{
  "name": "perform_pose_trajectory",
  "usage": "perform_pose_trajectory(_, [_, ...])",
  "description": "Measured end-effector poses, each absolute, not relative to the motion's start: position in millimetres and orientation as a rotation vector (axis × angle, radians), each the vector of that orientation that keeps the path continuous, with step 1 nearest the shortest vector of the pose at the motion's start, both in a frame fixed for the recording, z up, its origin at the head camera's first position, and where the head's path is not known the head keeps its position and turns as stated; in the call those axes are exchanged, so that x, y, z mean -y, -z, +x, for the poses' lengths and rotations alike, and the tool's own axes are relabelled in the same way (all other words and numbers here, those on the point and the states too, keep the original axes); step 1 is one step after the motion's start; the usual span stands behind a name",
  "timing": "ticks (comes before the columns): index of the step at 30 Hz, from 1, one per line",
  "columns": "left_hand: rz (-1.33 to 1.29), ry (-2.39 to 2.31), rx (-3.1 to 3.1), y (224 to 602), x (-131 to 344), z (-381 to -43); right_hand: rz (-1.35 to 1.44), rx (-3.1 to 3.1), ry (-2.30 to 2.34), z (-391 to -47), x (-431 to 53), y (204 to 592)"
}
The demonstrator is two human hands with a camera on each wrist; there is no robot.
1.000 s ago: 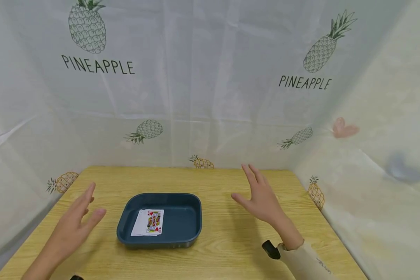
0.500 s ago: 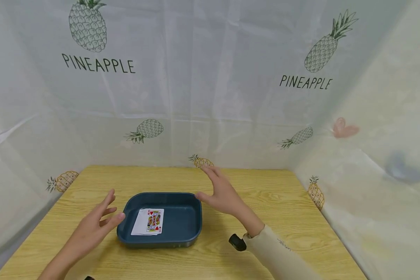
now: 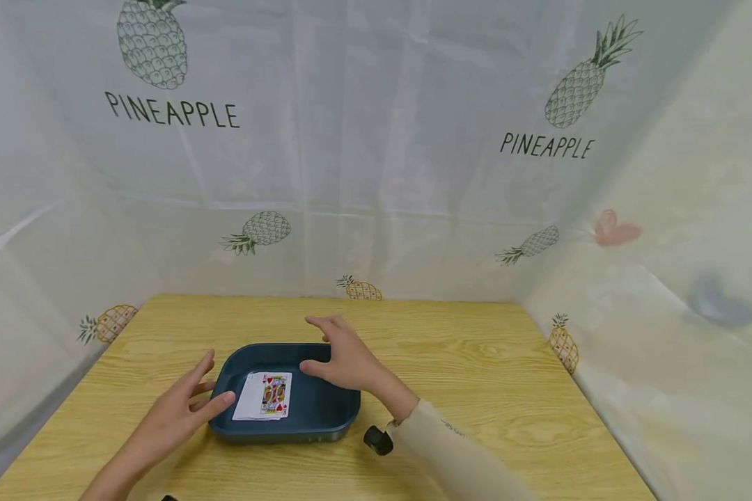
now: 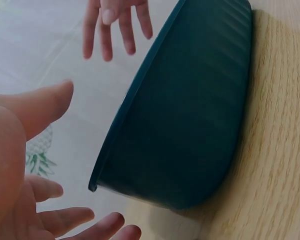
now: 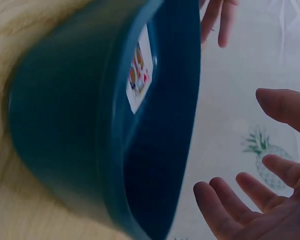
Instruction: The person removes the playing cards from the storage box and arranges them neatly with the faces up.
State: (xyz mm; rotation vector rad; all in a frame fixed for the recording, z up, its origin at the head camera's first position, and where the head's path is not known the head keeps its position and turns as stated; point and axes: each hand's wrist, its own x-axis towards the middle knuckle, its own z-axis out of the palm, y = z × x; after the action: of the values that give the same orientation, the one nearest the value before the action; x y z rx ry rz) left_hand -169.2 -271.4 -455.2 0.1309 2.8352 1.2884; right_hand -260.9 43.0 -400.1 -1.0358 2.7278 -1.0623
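Note:
A dark blue tray stands on the table, left of the middle in the head view. Inside it, toward the left, lies a stack of playing cards with a king of hearts face up. My left hand hovers at the tray's left end, thumb and fingers spread, holding nothing. Over the right part of the tray is my right hand, also with its fingers apart and nothing held. In the left wrist view, a gap shows between the left fingertips and the tray wall.
The tray rests on a light wood-grain table. A white sheet printed with pineapples hangs behind it, and more sheeting closes off the right side. A black wrist camera sits at the right cuff.
Both hands have moved in toward the tray. The right hand came left from beside the tray to over it; the left hand shifted right to the tray's left end. The cards have not moved.

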Motion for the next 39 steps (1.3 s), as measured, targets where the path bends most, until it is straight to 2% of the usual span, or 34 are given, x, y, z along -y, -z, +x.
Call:
perform_pose_trajectory(6, [0.075,-1.305,-2.725,460,272,-170,-1.042,-2.677,1.062,-259,-26,411])
perform_pose_trajectory(31, [0.147,-1.544,-2.376,469,281,-175,-0.93,-2.654,0.878,-258,13,457])
perform_pose_trajectory(39, [0.139,-1.499,-2.405,469,282,-174,-0.914,-2.709,0.742,-256,20,459])
